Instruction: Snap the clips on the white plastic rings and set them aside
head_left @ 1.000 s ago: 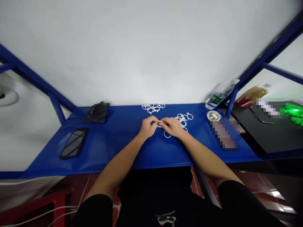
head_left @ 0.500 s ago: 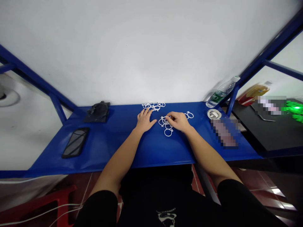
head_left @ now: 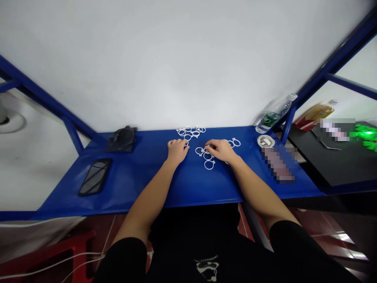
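White plastic rings with small tabs lie in several loose groups on the blue tabletop. My left hand (head_left: 177, 151) is closed, fingers curled, with part of a white ring showing at its fingertips. Just beyond it, by the wall, is the far group of rings (head_left: 187, 137). My right hand (head_left: 219, 151) is closed in a pinch on a white ring in the middle group, its fingers partly covering it. Nearer me in that group lies another ring (head_left: 209, 165). Behind the right hand, more rings (head_left: 236, 142) stick out to the right.
A dark phone (head_left: 95, 177) and a black plastic bag (head_left: 121, 139) lie on the left. At the right stand a water bottle (head_left: 272, 117) and a white roll (head_left: 266, 141), beside a blurred-out item. Blue frame posts (head_left: 288, 125) rise at the table's ends, against a white wall.
My left hand has drawn back slightly from the far group, its spread fingers now curled, a ring at the tips. My right hand stays over the middle group, where some rings have shifted slightly.
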`<state>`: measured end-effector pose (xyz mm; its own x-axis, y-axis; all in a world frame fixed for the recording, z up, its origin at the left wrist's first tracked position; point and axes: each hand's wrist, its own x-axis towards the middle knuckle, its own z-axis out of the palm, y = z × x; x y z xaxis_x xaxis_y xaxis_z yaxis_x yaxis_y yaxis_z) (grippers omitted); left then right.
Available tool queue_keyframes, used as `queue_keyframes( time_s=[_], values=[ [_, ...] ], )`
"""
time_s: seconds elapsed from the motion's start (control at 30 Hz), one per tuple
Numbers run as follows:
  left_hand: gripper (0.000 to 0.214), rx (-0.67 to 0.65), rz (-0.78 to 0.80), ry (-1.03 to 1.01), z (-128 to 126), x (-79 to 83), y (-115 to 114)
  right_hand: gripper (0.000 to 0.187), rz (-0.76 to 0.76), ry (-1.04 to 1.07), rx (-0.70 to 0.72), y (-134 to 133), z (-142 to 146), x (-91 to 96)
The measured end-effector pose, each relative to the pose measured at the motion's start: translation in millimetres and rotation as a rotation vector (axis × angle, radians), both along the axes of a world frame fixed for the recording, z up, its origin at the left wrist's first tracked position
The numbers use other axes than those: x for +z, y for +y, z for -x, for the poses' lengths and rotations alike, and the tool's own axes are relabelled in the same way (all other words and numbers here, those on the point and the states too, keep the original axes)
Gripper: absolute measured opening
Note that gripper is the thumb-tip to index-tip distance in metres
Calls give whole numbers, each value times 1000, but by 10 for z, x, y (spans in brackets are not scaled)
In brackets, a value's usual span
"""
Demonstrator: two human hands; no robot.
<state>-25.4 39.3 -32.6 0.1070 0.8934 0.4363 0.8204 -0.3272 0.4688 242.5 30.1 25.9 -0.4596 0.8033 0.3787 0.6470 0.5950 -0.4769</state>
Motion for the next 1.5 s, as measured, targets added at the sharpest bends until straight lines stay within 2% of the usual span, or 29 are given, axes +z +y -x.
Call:
queue_keyframes(
  time_s=[0.17, 0.3, 0.37, 0.47, 0.57, 0.67, 0.77, 0.93, 1.2, 1.37, 1.5],
  values=[
    [11, -26, -76, -86, -123, 160, -112, 27, 22, 4, 18, -54, 91, -37],
    [14, -202, -111, -240, -295, 289, -297, 42, 20, -9, 46, -104, 172, -44],
    [16, -290, -76, -359, -373, 315, -378, 37, 16, -30, 65, -117, 192, -35],
    [20, -393, 61, -576, -445, 316, -441, 24, -2, -57, 104, -121, 196, -17],
    [25, -421, 146, -757, -457, 306, -436, 21, 3, -10, 97, -130, 194, -1],
    [28, -445, 181, -845, -444, 308, -409, 23, 17, 52, 114, -149, 204, 6],
    [28, -471, 220, -888, -435, 315, -399, 23, -9, 43, 158, -159, 208, 6],
    [19, -478, 272, -932, -425, 299, -398, 25, 0, 46, 134, -154, 195, -7],
    [9, -470, 247, -899, -399, 281, -390, 28, -8, 27, 140, -154, 201, -26],
    [6, -419, 236, -897, -402, 284, -381, 29, 1, 22, 137, -142, 202, -38],
    [11, -382, 204, -850, -378, 265, -349, 31, -1, 22, 159, -162, 230, -22]
  ],
)
